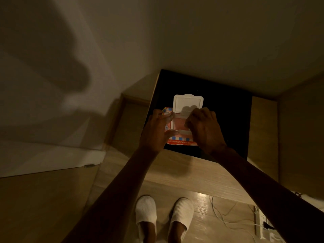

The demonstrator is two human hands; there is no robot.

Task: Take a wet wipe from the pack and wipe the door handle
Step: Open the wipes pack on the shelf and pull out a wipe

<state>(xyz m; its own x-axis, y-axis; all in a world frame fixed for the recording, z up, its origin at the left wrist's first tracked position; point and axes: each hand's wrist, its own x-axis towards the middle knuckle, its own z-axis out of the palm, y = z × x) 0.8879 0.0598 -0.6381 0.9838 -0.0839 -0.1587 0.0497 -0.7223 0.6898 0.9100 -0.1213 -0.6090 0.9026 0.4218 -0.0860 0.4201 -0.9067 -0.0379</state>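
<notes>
A pink and orange wet wipe pack lies on a black surface, its white plastic lid flipped up and open. My left hand grips the pack's left side, thumb and fingers around its edge. My right hand is over the pack's opening, fingertips pinched together there; whether they hold a wipe is hidden. No door handle is in view.
The black surface sits on a light wooden unit against a beige wall. A wooden panel stands at the right. Below are my feet in white slippers, a white cable and a power strip on the floor.
</notes>
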